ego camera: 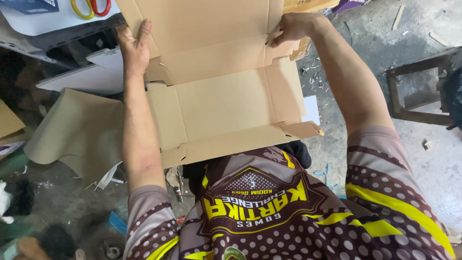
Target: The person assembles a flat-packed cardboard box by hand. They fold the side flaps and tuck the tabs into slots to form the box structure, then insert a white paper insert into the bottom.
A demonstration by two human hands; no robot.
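A flat brown cardboard box [221, 91], unfolded and empty, lies over the person's lap. The left hand [134, 45] clasps its left flap; the right hand [291, 28] pinches the right flap. Scissors [90, 7] lie beyond.

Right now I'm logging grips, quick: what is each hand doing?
Left hand: closed on the left edge of the flat cardboard box.
Right hand: closed on the box's right edge at a side flap.
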